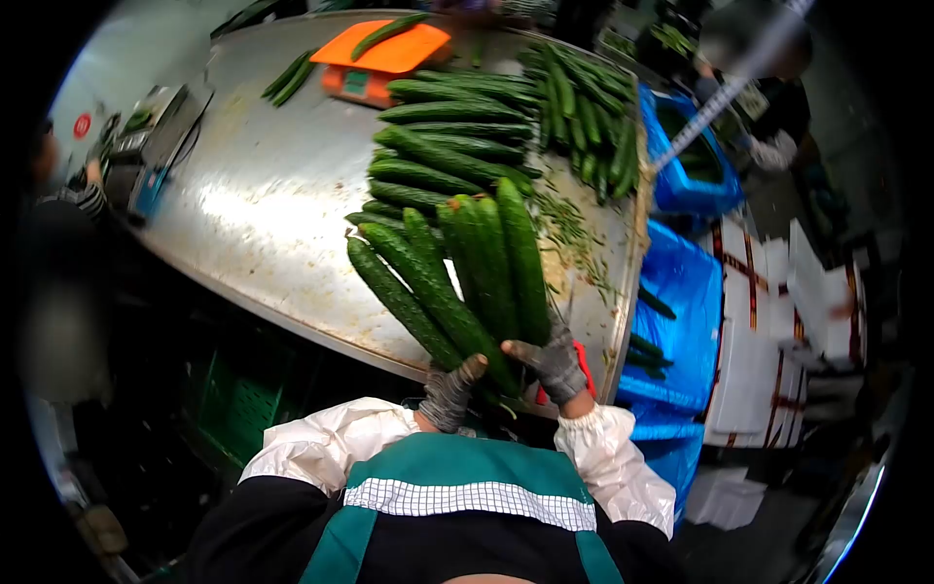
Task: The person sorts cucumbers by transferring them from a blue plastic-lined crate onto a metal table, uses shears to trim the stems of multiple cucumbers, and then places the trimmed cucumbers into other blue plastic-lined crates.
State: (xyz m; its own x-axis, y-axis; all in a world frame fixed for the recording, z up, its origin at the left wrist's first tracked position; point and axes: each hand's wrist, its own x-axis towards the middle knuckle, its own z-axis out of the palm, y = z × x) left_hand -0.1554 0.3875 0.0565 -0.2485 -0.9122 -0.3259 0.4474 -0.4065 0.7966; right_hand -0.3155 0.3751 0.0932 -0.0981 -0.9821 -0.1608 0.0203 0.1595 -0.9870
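Several long green cucumbers [433, 282] are fanned out in both gloved hands at the table's near edge. My left hand [452, 391], in a grey glove, wraps round the lower ends of the left part of the bunch, its thumb on top. Around the lower right side of the same bunch closes my right hand [551, 362], also gloved, with its thumb towards the middle. Beyond the bunch, more cucumbers [452, 133] lie side by side in a row on the metal table [243, 209]. Something red shows beside my right hand.
An orange scale [381, 49] with a cucumber on top stands at the back. Another cucumber pile [584, 107] and green scraps [574, 234] lie at the right. Blue-lined crates [686, 311] and white boxes [754, 331] stand beyond the right edge. Other people are at both sides.
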